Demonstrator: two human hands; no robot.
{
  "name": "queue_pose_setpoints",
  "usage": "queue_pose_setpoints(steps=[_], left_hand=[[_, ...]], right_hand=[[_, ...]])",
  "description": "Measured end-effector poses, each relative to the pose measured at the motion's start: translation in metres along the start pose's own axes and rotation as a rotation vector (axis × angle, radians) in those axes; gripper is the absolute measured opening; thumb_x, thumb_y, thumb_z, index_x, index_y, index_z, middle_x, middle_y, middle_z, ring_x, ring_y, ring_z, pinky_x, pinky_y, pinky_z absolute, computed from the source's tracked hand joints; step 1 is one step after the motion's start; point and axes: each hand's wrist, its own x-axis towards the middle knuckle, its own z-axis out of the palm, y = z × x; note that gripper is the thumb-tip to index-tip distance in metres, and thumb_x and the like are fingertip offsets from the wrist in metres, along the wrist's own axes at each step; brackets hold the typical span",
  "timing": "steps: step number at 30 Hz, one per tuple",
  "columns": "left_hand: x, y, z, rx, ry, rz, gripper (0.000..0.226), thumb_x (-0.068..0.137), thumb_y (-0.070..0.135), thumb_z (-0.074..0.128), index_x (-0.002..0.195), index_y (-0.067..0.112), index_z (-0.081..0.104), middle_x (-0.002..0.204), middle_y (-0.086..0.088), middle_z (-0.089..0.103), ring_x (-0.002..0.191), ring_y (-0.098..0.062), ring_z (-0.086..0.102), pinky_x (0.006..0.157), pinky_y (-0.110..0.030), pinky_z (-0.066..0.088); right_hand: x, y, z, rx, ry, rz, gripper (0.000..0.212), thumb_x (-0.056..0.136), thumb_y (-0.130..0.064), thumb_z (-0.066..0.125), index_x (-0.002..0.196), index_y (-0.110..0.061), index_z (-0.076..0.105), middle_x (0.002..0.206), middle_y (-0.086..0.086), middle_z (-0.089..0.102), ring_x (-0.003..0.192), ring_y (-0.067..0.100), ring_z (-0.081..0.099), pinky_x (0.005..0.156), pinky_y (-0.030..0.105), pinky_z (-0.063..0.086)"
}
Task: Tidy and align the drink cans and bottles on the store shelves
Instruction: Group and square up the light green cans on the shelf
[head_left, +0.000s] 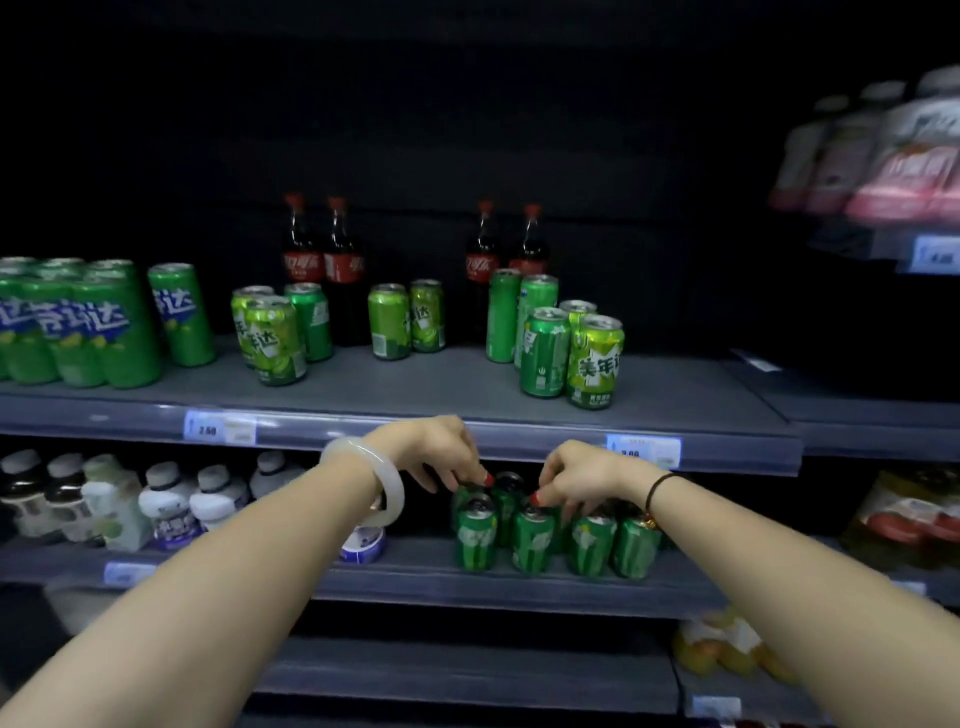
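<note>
Cans stand bunched on the middle shelf, at 5 o'clock from centre. The left hand, at the bunch's 11 o'clock, pinches a back can's rim. The right hand, at 1 o'clock, curls its fingers onto front tops, seemingly pinching one. A top grip likely suits sliding them into rows. Whether they are sealed I cannot tell. Cola bottles stand at 12 o'clock.

Bare shelf gap between white bottles and lower green cans; upper shelf edge close overhead.
</note>
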Motion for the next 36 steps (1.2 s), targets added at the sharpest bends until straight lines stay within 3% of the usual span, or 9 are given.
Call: queue_pose_setpoints(steps=[5,9,12,15,18,22,26,31,36], left_hand=[[-0.011,0.035,-0.036,0.036,0.191,0.127,0.024,0.077,0.030,0.076,0.088,0.013,0.064,0.077,-0.001,0.065,0.075,-0.014,0.062,0.065,-0.030,0.056],[-0.006,0.050,-0.045,0.039,0.275,0.196,0.024,0.075,0.030,0.078,0.079,0.010,0.065,0.064,-0.001,0.059,0.052,-0.010,0.051,0.043,-0.019,0.043],[-0.002,0.062,-0.050,0.020,0.288,0.228,0.024,0.075,0.030,0.078,0.081,0.009,0.066,0.065,-0.001,0.059,0.057,-0.012,0.053,0.046,-0.020,0.046],[0.005,0.075,-0.056,0.009,0.307,0.246,0.024,0.076,0.028,0.077,0.085,0.008,0.066,0.074,-0.004,0.061,0.068,-0.017,0.056,0.058,-0.027,0.051],[0.017,0.087,-0.060,-0.010,0.346,0.258,0.024,0.076,0.026,0.078,0.084,0.009,0.064,0.076,-0.001,0.059,0.070,-0.015,0.055,0.055,-0.025,0.051],[0.034,0.101,-0.067,-0.010,0.370,0.264,0.020,0.074,0.026,0.079,0.074,0.016,0.061,0.073,0.002,0.058,0.068,-0.011,0.055,0.051,-0.022,0.049],[0.048,0.111,-0.080,-0.008,0.402,0.248,0.021,0.073,0.027,0.079,0.075,0.015,0.062,0.073,0.003,0.058,0.069,-0.011,0.056,0.051,-0.022,0.047],[0.059,0.120,-0.097,-0.002,0.448,0.218,0.032,0.072,0.030,0.080,0.091,0.010,0.062,0.082,0.003,0.057,0.080,-0.014,0.057,0.057,-0.025,0.051],[0.073,0.133,-0.101,0.028,0.493,0.236,0.030,0.071,0.028,0.081,0.090,0.012,0.064,0.088,0.000,0.061,0.088,-0.018,0.060,0.072,-0.031,0.055]], right_hand=[[-0.019,-0.022,-0.043,0.023,0.178,-0.084,0.024,0.083,-0.028,0.067,0.097,-0.008,0.064,0.080,0.008,0.069,0.068,0.017,0.064,0.058,0.027,0.050],[-0.026,-0.019,-0.066,0.061,0.320,-0.100,0.016,0.080,-0.025,0.070,0.086,-0.011,0.066,0.070,0.006,0.068,0.064,0.015,0.063,0.056,0.026,0.050],[-0.032,-0.012,-0.085,0.084,0.433,-0.097,0.017,0.077,-0.024,0.071,0.083,-0.008,0.069,0.062,0.000,0.065,0.056,0.008,0.060,0.055,0.021,0.047],[-0.034,-0.004,-0.103,0.121,0.499,-0.088,0.014,0.078,-0.022,0.072,0.081,-0.010,0.068,0.066,-0.001,0.065,0.061,0.010,0.061,0.053,0.021,0.046],[-0.033,0.004,-0.118,0.139,0.540,-0.091,0.016,0.077,-0.023,0.073,0.084,-0.010,0.068,0.067,0.000,0.065,0.067,0.013,0.061,0.057,0.022,0.047],[-0.023,0.007,-0.135,0.123,0.560,-0.128,0.016,0.077,-0.024,0.074,0.083,-0.010,0.067,0.066,0.000,0.066,0.064,0.011,0.061,0.058,0.022,0.047],[-0.009,0.006,-0.156,0.115,0.571,-0.177,0.017,0.077,-0.025,0.073,0.086,-0.012,0.067,0.073,0.000,0.067,0.070,0.012,0.062,0.059,0.021,0.047],[0.013,0.009,-0.182,0.094,0.570,-0.203,0.017,0.075,-0.029,0.075,0.082,-0.016,0.066,0.069,-0.002,0.066,0.066,0.011,0.061,0.051,0.018,0.044],[0.037,0.022,-0.197,0.092,0.569,-0.211,0.017,0.075,-0.028,0.075,0.082,-0.016,0.064,0.076,0.002,0.068,0.069,0.012,0.061,0.055,0.021,0.045]])
